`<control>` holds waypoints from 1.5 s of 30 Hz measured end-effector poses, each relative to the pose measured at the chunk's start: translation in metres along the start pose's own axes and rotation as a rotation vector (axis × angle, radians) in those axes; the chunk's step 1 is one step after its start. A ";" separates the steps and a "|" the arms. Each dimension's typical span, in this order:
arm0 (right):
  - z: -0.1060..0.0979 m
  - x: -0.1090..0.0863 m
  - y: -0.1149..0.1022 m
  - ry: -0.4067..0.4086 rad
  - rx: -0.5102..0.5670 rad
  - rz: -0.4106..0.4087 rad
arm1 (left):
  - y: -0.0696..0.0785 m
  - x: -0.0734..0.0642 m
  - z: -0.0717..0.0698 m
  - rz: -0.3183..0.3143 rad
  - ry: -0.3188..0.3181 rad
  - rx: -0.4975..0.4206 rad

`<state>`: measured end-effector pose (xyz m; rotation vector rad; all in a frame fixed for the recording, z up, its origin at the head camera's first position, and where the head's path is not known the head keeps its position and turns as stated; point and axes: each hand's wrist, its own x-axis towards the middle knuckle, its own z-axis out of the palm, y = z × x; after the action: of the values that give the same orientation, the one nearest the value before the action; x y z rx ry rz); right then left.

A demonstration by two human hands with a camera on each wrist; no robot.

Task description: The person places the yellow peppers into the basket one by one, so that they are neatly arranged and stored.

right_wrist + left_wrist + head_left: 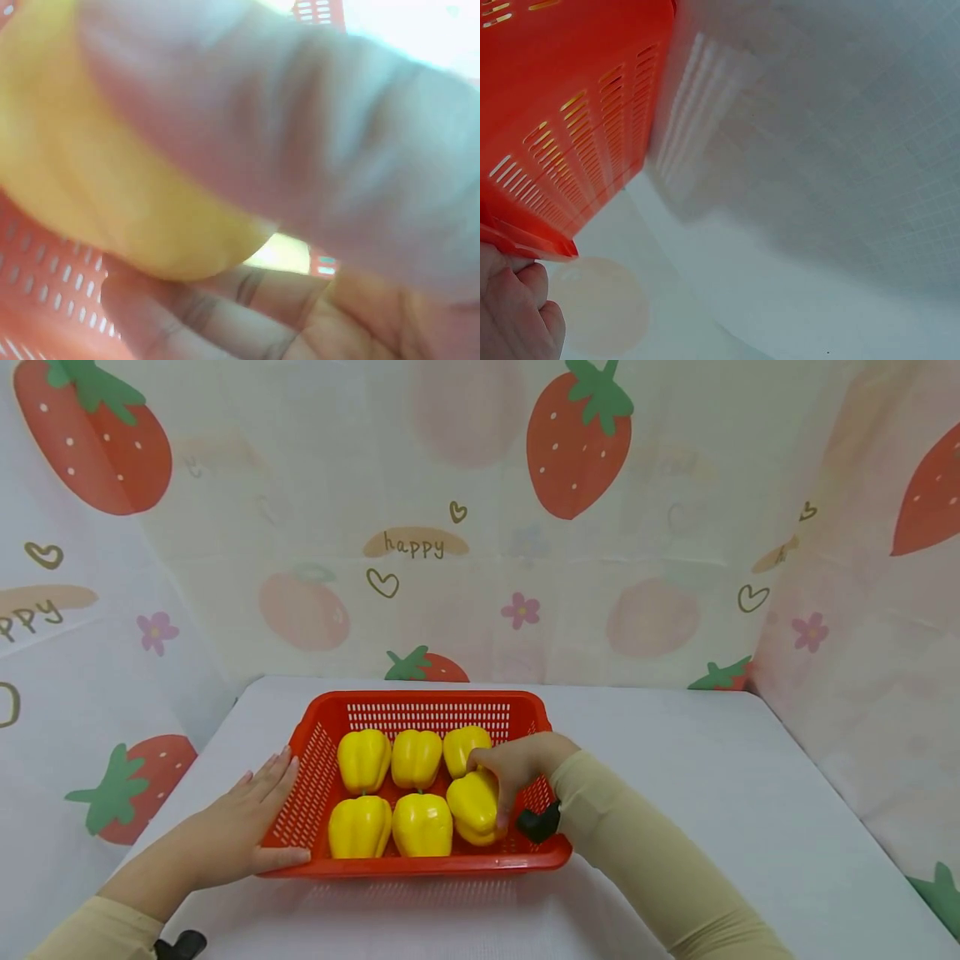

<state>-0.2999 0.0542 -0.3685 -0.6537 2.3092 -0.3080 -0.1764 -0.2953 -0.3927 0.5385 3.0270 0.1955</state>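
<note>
Inside a red plastic basket point(420, 865) lie several yellow bell peppers. My right hand point(525, 764) grips the front-right bell pepper point(474, 810), which leans to one side. In the right wrist view that pepper point(127, 172) sits between the thumb and the fingers. On the basket's left side rests my left hand point(232, 831), its fingers straight along the left rim and its thumb on the front rim corner. Seen from the left wrist, the fingers touch the edge of the basket rim point(525, 244).
Other bell peppers stand in two rows, among them the back-left one point(364, 760) and the front-middle one point(423, 825). A white-covered table point(675, 793) lies under the basket. Cloth with printed strawberries point(579, 452) hangs behind and at both sides.
</note>
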 end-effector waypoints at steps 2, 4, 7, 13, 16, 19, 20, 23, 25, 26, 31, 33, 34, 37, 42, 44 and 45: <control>0.001 0.002 0.001 -0.007 -0.001 0.008 | 0.000 0.000 0.001 0.002 -0.001 0.000; 0.002 0.003 0.001 -0.010 0.004 0.020 | 0.000 0.000 0.001 0.002 0.000 0.000; 0.002 0.003 0.001 -0.010 0.021 0.042 | 0.001 0.000 0.001 0.003 -0.001 -0.001; 0.003 0.000 0.003 -0.011 0.050 0.070 | 0.002 0.001 0.000 0.009 0.004 0.006; 0.002 -0.002 0.004 -0.016 0.065 0.043 | 0.003 0.001 0.000 0.008 -0.002 0.004; -0.002 -0.006 0.005 -0.013 0.036 -0.002 | 0.003 0.002 0.000 0.006 -0.011 -0.003; -0.003 -0.007 0.005 -0.005 0.031 -0.012 | 0.003 0.002 0.000 0.006 -0.013 -0.004; -0.009 -0.011 0.005 0.027 -0.011 -0.043 | 0.003 0.002 -0.001 0.003 -0.011 -0.004; -0.013 -0.014 0.006 0.049 -0.015 -0.067 | 0.002 0.002 -0.002 0.001 -0.008 -0.003; -0.015 -0.015 0.006 0.057 -0.010 -0.078 | 0.002 0.003 -0.002 0.000 -0.007 -0.002; -0.023 -0.017 0.011 0.081 0.023 -0.138 | 0.000 0.002 -0.002 -0.001 -0.008 -0.003; -0.025 -0.018 0.014 0.097 0.035 -0.145 | 0.000 0.002 -0.002 -0.004 -0.011 -0.004; -0.027 -0.019 0.015 0.105 0.045 -0.146 | -0.001 0.003 -0.002 -0.004 -0.014 -0.007; -0.032 -0.024 0.020 0.137 0.076 -0.146 | -0.002 0.003 -0.002 -0.009 -0.024 -0.019; -0.042 -0.034 0.031 0.208 0.146 -0.173 | -0.005 0.006 -0.003 -0.020 -0.047 -0.022; -0.046 -0.039 0.038 0.248 0.155 -0.185 | -0.005 0.007 -0.003 -0.021 -0.055 -0.020; -0.048 -0.042 0.041 0.273 0.153 -0.187 | -0.005 0.007 -0.003 -0.022 -0.059 -0.018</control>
<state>-0.3221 0.1131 -0.3260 -0.7920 2.4522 -0.6920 -0.1850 -0.2981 -0.3904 0.5009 2.9699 0.2022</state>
